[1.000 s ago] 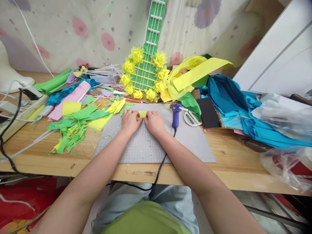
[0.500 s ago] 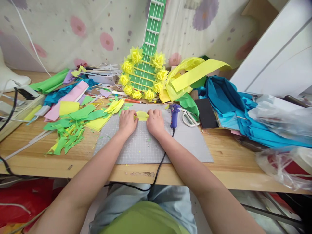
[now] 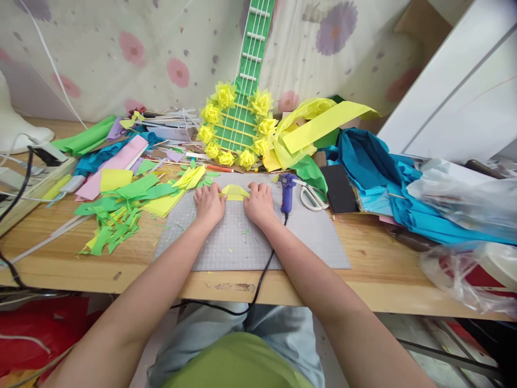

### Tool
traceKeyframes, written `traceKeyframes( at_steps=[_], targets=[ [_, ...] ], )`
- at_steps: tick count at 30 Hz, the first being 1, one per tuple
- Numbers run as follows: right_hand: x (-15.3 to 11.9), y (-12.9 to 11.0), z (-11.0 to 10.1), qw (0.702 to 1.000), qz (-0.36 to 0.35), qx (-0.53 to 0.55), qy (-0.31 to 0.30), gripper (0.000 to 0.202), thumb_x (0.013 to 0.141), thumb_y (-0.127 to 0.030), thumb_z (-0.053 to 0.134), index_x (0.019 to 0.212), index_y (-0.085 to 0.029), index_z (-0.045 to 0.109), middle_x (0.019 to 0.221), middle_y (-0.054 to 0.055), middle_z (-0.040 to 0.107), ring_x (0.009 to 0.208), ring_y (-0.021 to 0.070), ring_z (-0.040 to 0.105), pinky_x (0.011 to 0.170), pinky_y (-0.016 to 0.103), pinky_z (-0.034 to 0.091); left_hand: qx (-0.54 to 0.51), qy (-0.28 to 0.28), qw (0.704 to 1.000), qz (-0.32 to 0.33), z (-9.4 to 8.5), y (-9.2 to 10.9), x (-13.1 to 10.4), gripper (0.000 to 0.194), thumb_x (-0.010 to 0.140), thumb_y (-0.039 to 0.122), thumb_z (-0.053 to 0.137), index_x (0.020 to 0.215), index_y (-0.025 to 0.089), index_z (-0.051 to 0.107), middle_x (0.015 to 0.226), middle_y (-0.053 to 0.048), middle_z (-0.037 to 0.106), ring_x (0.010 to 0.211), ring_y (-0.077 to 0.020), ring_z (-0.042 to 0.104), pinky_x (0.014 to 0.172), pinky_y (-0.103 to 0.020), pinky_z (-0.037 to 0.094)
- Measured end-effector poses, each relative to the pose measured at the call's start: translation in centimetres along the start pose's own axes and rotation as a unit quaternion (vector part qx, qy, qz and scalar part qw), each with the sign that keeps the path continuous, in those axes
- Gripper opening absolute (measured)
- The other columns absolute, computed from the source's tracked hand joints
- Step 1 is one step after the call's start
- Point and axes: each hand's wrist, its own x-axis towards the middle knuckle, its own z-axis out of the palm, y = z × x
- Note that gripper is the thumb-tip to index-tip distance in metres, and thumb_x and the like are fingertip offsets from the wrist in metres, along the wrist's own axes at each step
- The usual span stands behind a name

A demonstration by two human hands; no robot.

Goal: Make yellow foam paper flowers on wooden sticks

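Note:
A small piece of yellow paper [image 3: 235, 192] lies on the grey cutting mat [image 3: 226, 248], stretched between my two hands. My left hand [image 3: 210, 205] grips its left end, fingers curled and thumb pressed against it. At the other end, my right hand [image 3: 259, 202] pinches the paper in the same way. The fingertips are partly hidden behind the knuckles. Just right of my right hand lies a purple glue gun [image 3: 287, 193], its black cord running down across the mat.
White-handled scissors [image 3: 313, 198] and a black phone-like slab [image 3: 340, 188] lie to the right. Green and yellow paper scraps [image 3: 115, 229] cover the left side. Behind the mat stands a green paper guitar [image 3: 236, 126] with yellow flowers. Blue paper [image 3: 365, 161] is heaped at right.
My hands have spread slightly apart, the left one shifting a little left, and more of the yellow paper shows between them. The view has moved slightly.

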Motion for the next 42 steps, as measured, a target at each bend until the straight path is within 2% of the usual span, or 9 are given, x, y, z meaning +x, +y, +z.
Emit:
traceKeyframes(
  at_steps=[8,13,17,23,28,31,34,38,42],
  targets=[
    [0.1,0.0,-0.1,1.0,-0.006,0.018,-0.008,0.031,0.077,-0.021,0.047,0.107,-0.012,0.05,0.103,0.015,0.049,0.097,0.0264,0.039,0.082,0.038,0.034,-0.079,0.024,0.996,0.019,-0.5,-0.9,0.2,0.017,0.075,0.015,0.044,0.09,0.021,0.049,0.09,-0.008,0.056,0.096,-0.0252,0.047,0.084,-0.039,0.037],
    [0.4,0.6,0.1,0.995,-0.001,0.092,0.024,0.032,0.073,-0.017,0.045,0.104,-0.014,0.05,0.103,0.012,0.049,0.096,0.0244,0.04,0.084,0.036,0.035,-0.151,0.048,0.986,0.05,-0.8,-0.8,2.1,0.018,0.076,0.015,0.043,0.093,0.02,0.048,0.097,-0.007,0.057,0.095,-0.0187,0.049,0.089,-0.034,0.038],
    [0.8,0.9,-0.1,0.986,0.029,0.159,0.027,0.034,0.068,-0.007,0.038,0.1,-0.014,0.049,0.098,0.01,0.051,0.094,0.0208,0.042,0.086,0.032,0.035,-0.169,-0.074,0.979,0.086,-1.0,0.6,4.8,0.016,0.076,0.02,0.045,0.09,0.018,0.053,0.097,-0.007,0.06,0.089,-0.0163,0.055,0.082,-0.029,0.043],
    [1.1,1.3,0.3,0.973,0.054,0.222,0.045,0.034,0.062,-0.006,0.037,0.093,-0.016,0.047,0.092,0.008,0.052,0.089,0.0188,0.044,0.085,0.033,0.037,-0.04,-0.292,0.942,0.163,-1.5,3.1,8.3,0.031,0.067,0.031,0.06,0.095,0.018,0.056,0.102,-0.006,0.062,0.089,-0.018,0.058,0.076,-0.027,0.044],
    [1.2,1.7,0.7,0.966,0.047,0.244,0.066,0.033,0.059,-0.006,0.038,0.089,-0.018,0.046,0.089,0.007,0.051,0.087,0.0197,0.045,0.083,0.036,0.038,0.029,-0.365,0.917,0.16,-1.9,3.7,8.9,0.033,0.066,0.025,0.055,0.099,0.018,0.055,0.099,-0.006,0.063,0.084,-0.0181,0.059,0.067,-0.025,0.043],
    [1.2,1.7,0.5,0.967,0.05,0.244,0.059,0.033,0.06,-0.007,0.039,0.09,-0.017,0.046,0.093,0.008,0.051,0.087,0.0197,0.045,0.085,0.036,0.037,-0.006,-0.37,0.917,0.147,-2.0,3.3,8.5,0.033,0.069,0.021,0.049,0.102,0.02,0.054,0.091,-0.004,0.063,0.079,-0.0171,0.059,0.063,-0.025,0.042],
    [1.2,1.6,0.3,0.966,0.056,0.246,0.056,0.034,0.06,-0.006,0.039,0.091,-0.016,0.046,0.094,0.009,0.051,0.089,0.0196,0.045,0.086,0.035,0.037,-0.09,-0.349,0.925,0.121,-2.1,2.6,8.1,0.021,0.068,0.017,0.049,0.088,0.017,0.058,0.087,-0.003,0.064,0.082,-0.0167,0.058,0.068,-0.025,0.043],
    [1.2,1.6,0.1,0.964,0.054,0.252,0.071,0.033,0.06,-0.007,0.038,0.09,-0.017,0.046,0.093,0.008,0.052,0.088,0.0189,0.046,0.083,0.034,0.038,-0.279,-0.275,0.92,0.021,-2.0,1.9,7.1,0.01,0.067,0.02,0.054,0.073,0.014,0.059,0.084,-0.005,0.064,0.082,-0.0173,0.059,0.075,-0.028,0.045],
    [1.1,1.4,-0.4,0.965,-0.004,0.243,0.099,0.03,0.064,-0.01,0.04,0.092,-0.017,0.046,0.094,0.008,0.053,0.088,0.0186,0.046,0.083,0.033,0.039,-0.543,-0.188,0.809,-0.121,-2.0,1.8,5.5,0.015,0.065,0.012,0.054,0.08,0.012,0.058,0.088,-0.006,0.065,0.082,-0.014,0.061,0.081,-0.028,0.046]
  ],
)
